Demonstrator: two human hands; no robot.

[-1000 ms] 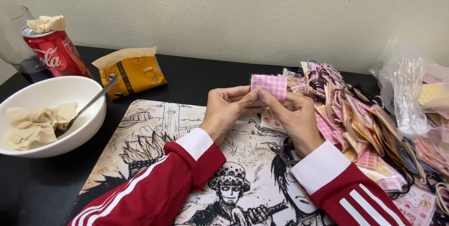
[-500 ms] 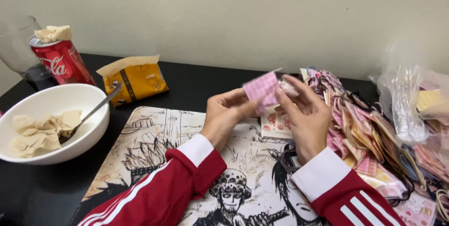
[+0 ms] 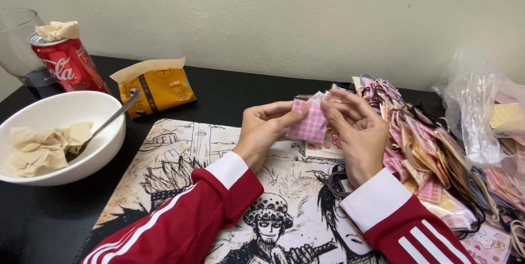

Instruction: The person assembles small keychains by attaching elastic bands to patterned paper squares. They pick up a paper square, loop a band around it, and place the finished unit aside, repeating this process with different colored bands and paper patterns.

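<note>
A plain pale wall backs the black counter (image 3: 229, 92) where we sit. Our left hand (image 3: 266, 131) and right hand (image 3: 353, 130) meet above it, each grip closed on the same small pink checked cloth piece (image 3: 309, 122): the left thumb and fingers pinch its left edge, the right fingers curl over its right edge and top. The piece is held up off the counter, tilted toward us, between both hands. Under our wrists lies a mat printed with black-and-white comic drawings (image 3: 180, 154). Just right of our right hand spreads a big heap of similar pastel cloth pieces (image 3: 426, 149), with a crinkled clear plastic bag (image 3: 481, 113) behind it. Well to the left stands a white bowl (image 3: 98, 149) holding crumpled paper and a spoon (image 3: 112, 119), then a yellow packet (image 3: 158, 86), a red drink can (image 3: 68, 67) and a glass (image 3: 16, 40).
</note>
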